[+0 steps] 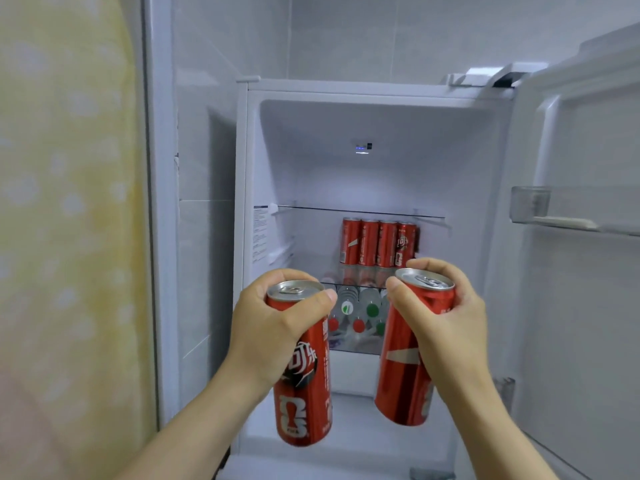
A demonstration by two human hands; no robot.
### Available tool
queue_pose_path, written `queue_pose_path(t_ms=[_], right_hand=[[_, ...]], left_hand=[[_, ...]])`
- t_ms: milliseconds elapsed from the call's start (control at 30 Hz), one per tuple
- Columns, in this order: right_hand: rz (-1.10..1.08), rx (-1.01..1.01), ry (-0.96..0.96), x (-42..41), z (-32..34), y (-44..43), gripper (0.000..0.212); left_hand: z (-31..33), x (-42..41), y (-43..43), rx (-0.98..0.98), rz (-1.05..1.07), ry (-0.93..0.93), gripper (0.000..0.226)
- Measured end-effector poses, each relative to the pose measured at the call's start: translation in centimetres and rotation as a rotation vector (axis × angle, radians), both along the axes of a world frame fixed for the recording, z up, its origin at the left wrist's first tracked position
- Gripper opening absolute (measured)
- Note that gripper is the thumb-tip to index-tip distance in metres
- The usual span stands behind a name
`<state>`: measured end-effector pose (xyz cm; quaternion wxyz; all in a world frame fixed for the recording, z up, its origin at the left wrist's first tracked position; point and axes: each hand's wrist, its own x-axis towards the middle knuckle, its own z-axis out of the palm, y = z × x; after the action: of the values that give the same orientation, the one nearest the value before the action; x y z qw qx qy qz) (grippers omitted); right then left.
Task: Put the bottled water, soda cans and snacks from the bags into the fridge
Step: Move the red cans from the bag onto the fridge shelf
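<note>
Left hand: the left hand (277, 327) holds a tall slim red aluminium soda can (304, 386) near its top, the fingers and thumb curled around it; the can is upright, in front of the open fridge.
Right hand: the right hand (446, 317) grips a second tall red soda can (403, 372) at its upper part, fingers wrapped around it; this can is tilted, the bottom leaning to the left.
Fridge: the white fridge (346, 161) stands with its door (585, 271) open to the right.
Middle shelf: a row of red soda cans (379, 244) stands at the back on a glass shelf (304, 261).
Lower shelf: clear plastic water bottles (356, 313) with red and green caps lie below, between the two held cans.
Left side: a pale yellow patterned curtain (65, 220) hangs beside the fridge.
</note>
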<state>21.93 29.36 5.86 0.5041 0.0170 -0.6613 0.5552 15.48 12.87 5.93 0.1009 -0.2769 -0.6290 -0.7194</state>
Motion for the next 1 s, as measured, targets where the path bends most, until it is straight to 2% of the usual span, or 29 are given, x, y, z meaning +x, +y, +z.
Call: queue_pose_path(t_ms=[500, 633, 1000], right_hand=[[-0.104, 0.035, -0.018, -17.5, 1.1, 1.6, 0.026], [-0.115, 0.021, -0.033, -20.3, 0.7, 2.8, 0.026], [-0.114, -0.007, -0.001, -27.1, 1.3, 8.6, 0.029]], left_hand=[[1.2, -18.0, 2.8, 0.022, -0.004, 0.051, 0.028], [0.8, -20.9, 4.2, 0.031, -0.005, 0.035, 0.017], [2.7, -25.7, 9.5, 0.034, 0.031, 0.035, 0.028]])
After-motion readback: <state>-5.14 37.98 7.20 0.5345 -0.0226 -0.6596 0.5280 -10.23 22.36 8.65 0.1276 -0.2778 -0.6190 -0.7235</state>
